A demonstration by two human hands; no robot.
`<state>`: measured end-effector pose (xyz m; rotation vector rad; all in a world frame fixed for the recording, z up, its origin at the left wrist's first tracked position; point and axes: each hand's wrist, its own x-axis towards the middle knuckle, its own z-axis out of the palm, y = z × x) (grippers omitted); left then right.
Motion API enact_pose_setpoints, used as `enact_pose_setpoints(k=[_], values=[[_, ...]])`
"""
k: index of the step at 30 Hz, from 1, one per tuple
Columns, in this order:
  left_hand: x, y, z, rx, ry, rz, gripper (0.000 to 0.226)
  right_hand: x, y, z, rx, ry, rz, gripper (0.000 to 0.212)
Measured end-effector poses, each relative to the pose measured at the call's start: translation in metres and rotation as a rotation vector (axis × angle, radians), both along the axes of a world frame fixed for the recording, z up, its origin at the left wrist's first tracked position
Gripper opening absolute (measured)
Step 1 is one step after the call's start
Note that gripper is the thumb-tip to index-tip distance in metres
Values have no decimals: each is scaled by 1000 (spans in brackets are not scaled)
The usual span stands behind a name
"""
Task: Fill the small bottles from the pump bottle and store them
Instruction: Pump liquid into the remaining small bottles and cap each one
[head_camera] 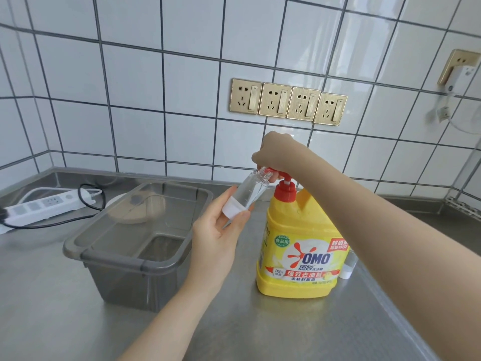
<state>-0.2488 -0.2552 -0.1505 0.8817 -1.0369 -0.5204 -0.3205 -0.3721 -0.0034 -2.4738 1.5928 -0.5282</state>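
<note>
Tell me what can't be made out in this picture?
All in the head view:
- Pump spout: mostly covered by the right hand, so any liquid flow is unseen.
- Second small bottle: mostly hidden behind the yellow pump bottle; its fill and cap are unclear.
- Round object behind the grey bin: blurred through the tinted wall.
- Held bottle in the left hand: its fill level is unreadable.

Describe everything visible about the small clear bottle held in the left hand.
The small bottle is clear plastic with a white base and a threaded, uncapped neck. The left hand grips it near the base, tilting it so the open mouth points up and right, under the red pump spout of the yellow pump bottle. The right hand rests on the pump. Any liquid inside cannot be judged.
</note>
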Motion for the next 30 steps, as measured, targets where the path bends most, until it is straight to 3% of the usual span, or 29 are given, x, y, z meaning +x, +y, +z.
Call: enact_pose_setpoints(k=[11, 19, 23, 25, 30], values=[[-7, -1, -3, 51, 43, -59, 32, -2, -3, 4, 17, -51, 31, 25], [-16, -1, -5, 124, 189, -177, 31, -5, -7, 11, -21, -80, 61, 26], [-15, -3, -7, 157, 259, -209, 31, -4, -8, 12, -118, -104, 77, 23], [-14, -4, -6, 151, 354, -267, 40, -4, -3, 14, -199, -66, 77, 16], [-8, 3, -3, 155, 520, -323, 54, -4, 7, 28, -349, -42, 79, 20]])
